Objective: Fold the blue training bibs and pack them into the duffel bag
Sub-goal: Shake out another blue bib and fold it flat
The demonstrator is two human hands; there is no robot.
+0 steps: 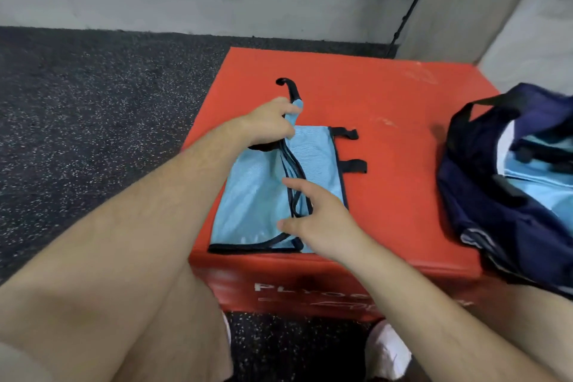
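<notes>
A light blue training bib [257,192] with black trim lies folded lengthwise on the red plyo box [387,146], two black side straps sticking out to its right. My left hand [269,124] grips the bib's shoulder strap at the far end and lifts it off the box. Over the bib's near middle, my right hand [316,214] hovers with straight, spread fingers by the black neckline trim. A navy duffel bag [502,195] stands unzipped at the box's right end, with light blue cloth showing inside.
The red box sits on dark speckled rubber flooring [93,102] near a grey wall corner. My bare knee and white shoes [387,350] are in front of the box. Bare red surface lies between the bib and the bag.
</notes>
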